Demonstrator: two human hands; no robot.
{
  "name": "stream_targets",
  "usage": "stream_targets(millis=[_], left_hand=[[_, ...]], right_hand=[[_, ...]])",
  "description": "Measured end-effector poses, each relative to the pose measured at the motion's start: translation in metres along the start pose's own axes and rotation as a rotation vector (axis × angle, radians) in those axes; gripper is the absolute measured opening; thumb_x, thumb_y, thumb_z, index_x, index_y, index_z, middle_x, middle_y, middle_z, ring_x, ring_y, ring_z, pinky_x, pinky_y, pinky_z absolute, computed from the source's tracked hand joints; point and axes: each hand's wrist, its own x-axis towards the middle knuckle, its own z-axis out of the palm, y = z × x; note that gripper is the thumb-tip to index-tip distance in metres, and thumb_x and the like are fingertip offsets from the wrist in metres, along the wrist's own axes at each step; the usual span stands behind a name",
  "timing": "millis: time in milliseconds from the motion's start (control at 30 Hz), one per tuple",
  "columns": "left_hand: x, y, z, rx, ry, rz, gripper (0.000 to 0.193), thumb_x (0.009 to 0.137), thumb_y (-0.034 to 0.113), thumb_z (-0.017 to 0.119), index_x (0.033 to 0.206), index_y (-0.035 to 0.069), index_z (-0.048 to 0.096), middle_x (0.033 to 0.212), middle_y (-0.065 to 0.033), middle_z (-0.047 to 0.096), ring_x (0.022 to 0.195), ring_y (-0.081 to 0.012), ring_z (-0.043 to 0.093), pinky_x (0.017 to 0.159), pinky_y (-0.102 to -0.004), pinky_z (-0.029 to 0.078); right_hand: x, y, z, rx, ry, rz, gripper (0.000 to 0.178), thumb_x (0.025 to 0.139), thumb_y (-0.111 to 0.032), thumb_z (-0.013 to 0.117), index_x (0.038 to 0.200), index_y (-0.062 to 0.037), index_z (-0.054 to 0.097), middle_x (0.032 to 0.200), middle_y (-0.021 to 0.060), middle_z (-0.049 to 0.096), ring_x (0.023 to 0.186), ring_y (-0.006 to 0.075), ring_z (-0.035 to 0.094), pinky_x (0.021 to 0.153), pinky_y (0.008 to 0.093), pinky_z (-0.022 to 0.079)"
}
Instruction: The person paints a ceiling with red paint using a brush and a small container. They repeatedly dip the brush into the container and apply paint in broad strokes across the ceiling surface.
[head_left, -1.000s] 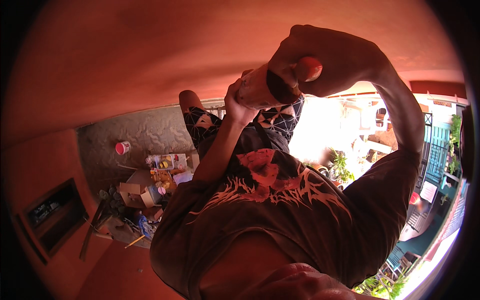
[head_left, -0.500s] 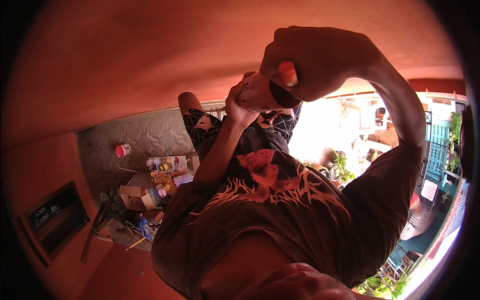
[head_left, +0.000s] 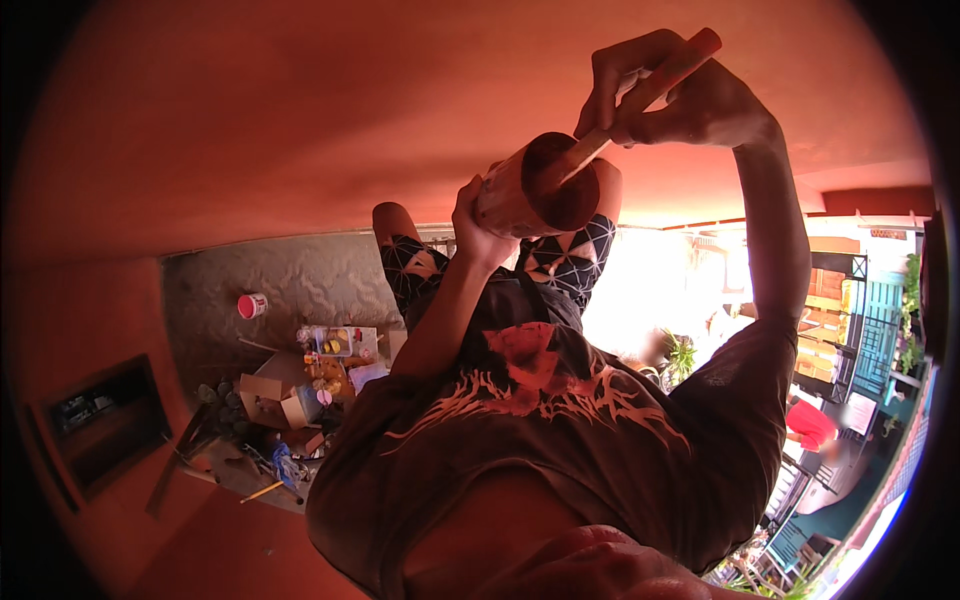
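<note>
My left hand (head_left: 482,228) is wrapped round a cylindrical container (head_left: 502,198), tilted so that its dark red inside faces the right. My right hand (head_left: 700,108) pinches a wooden stick (head_left: 650,92) stained red toward its upper end. The stick slants down into the container's mouth; its lower end is hidden inside, so I cannot tell whether it carries bristles. Both hands are raised in front of a large red-orange wall (head_left: 300,130), above my knees.
A small red-and-white bucket (head_left: 252,306) stands on the patterned floor (head_left: 310,270) at left. Near it lie an open cardboard box (head_left: 262,398) and a clear tray (head_left: 332,340) among clutter. A potted plant (head_left: 680,352) and a person in red (head_left: 812,425) are at right.
My right hand has moved up and right, away from the container's mouth, and the stick now shows. The container has turned, bringing its open mouth into view.
</note>
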Motion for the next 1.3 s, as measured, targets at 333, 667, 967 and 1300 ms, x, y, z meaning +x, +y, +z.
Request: stream_targets(millis=[333,667,967,1300], left_hand=[[0.006,0.008,0.003,0.022,-0.124,-0.015,0.059,0.098,0.053,0.041,0.141,0.014,0.051,0.133,-0.0083,0.061,0.118,-0.0276,0.059,0.084,-0.0495,0.052],[0.011,0.015,0.038,0.05,0.233,0.114,0.05,0.096,0.052,0.045,0.132,0.019,0.057,0.123,-0.005,0.065,0.11,-0.0256,0.062,0.075,-0.0471,0.051],[0.028,0.034,0.054,0.129,0.037,0.129,0.058,0.095,0.059,0.046,0.132,0.017,0.057,0.121,-0.0069,0.065,0.1,-0.0267,0.062,0.066,-0.0416,0.047],[0.039,0.028,0.071,0.173,-0.027,0.093,0.058,0.095,0.058,0.046,0.132,0.015,0.058,0.117,-0.0087,0.067,0.096,-0.0286,0.064,0.064,-0.0406,0.047]], right_hand=[[-0.009,0.004,0.053,-0.41,0.269,-0.143,0.01,0.079,-0.006,0.071,0.087,-0.0044,0.066,0.077,0.011,0.067,0.066,0.0265,0.068,0.061,0.0386,0.055],[-0.025,-0.009,0.068,-0.801,0.295,-0.407,0.029,0.066,-0.013,0.076,0.094,-0.0089,0.071,0.115,0.0139,0.068,0.075,0.0242,0.072,0.057,0.0342,0.059],[-0.037,0.053,0.053,0.416,0.838,-0.301,0.007,0.095,-0.002,0.063,0.094,0.0018,0.058,0.104,0.0188,0.072,0.087,0.0248,0.072,0.074,0.0381,0.06],[-0.038,0.113,0.089,1.594,0.898,-0.34,0.007,0.098,-0.016,0.063,0.1,-0.01,0.06,0.099,0.005,0.066,0.095,0.0197,0.067,0.076,0.0376,0.061]])
